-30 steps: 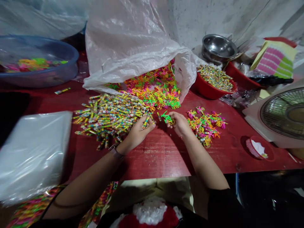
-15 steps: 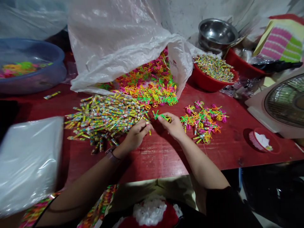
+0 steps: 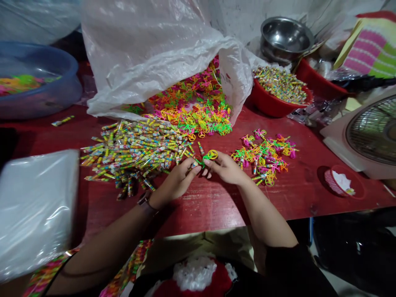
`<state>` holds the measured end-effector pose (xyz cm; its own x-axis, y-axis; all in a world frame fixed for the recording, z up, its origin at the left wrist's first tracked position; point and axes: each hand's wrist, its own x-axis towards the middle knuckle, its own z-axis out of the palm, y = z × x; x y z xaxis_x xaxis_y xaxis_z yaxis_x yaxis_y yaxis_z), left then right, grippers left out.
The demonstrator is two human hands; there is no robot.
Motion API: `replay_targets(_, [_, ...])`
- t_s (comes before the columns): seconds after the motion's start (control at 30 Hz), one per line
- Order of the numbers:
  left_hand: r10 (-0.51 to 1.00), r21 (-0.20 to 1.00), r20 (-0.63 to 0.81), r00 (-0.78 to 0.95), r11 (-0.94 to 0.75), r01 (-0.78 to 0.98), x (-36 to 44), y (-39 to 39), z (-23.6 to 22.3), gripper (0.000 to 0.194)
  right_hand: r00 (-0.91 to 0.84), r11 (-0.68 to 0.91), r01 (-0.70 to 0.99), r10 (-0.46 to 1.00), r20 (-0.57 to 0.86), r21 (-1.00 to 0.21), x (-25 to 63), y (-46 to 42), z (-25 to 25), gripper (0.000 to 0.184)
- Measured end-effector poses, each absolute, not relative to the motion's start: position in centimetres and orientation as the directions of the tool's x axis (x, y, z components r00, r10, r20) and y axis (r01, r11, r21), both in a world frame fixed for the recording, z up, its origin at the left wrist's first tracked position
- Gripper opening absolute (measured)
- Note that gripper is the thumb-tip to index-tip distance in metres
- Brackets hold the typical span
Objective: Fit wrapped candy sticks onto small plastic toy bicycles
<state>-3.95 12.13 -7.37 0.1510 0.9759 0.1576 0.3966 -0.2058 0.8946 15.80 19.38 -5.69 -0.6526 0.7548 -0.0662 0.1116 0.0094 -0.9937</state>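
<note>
My left hand [image 3: 177, 178] is closed, thumb against fingers, on a small wrapped candy tube [image 3: 194, 164] whose end shows at the fingertips. In my right hand [image 3: 228, 168] a green plastic toy piece [image 3: 205, 158] with a yellow ring [image 3: 212, 154] is pinched. Both hands meet above the red table, and the green piece touches or nearly touches the tube; fingers hide the exact contact. Beside my left hand lies a heap of wrapped candy tubes [image 3: 139, 144]. Right of my right hand is a smaller pile of toy pieces with candy tubes [image 3: 264, 159].
A white plastic bag [image 3: 148, 82] spills colourful toy pieces [image 3: 204, 119] behind the hands. A blue basin [image 3: 62, 88] stands left, above stacked clear bags [image 3: 37, 206]. At right are a red bowl of candies [image 3: 280, 88], a steel bowl [image 3: 286, 37], a fan [image 3: 375, 130] and a small red basket [image 3: 332, 183].
My hands have come together, bringing the green toy piece to the candy tube. The right hand has turned the piece, and its yellow ring now points up. The view has shifted slightly.
</note>
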Motion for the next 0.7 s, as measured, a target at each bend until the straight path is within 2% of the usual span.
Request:
replay_targets(0.13, [0.976,0.885,0.216,0.023,-0.205,0.418,-4.4,12.4,-7.5,0.022,-0.609,0.194,0.179,0.792,0.046,-0.964,16.2,19.5,-5.5,0.037])
replay_targets(0.23, [0.966,0.866,0.194,0.172,-0.251,0.432,-4.4,12.2,-7.4,0.022,-0.679,0.312,0.199,0.728,0.098,-0.929,16.2,19.3,-5.0,0.036])
replay_targets(0.3, [0.948,0.859,0.19,0.257,-0.287,0.424,-4.3,12.0,-7.2,0.025,-0.706,0.327,0.171,0.699,0.116,-0.929,15.9,18.9,-4.9,0.038])
replay_targets(0.43, [0.932,0.85,0.208,0.296,-0.322,0.417,-4.2,11.9,-6.9,0.03,-0.683,0.242,0.128,0.725,0.091,-0.962,15.3,18.2,-5.3,0.041])
replay_targets(0.7, [0.912,0.749,0.356,0.205,-0.41,0.52,-4.4,11.9,-7.5,0.026,-0.661,-0.101,0.024,0.745,-0.091,-0.995,14.2,17.6,-6.2,0.053])
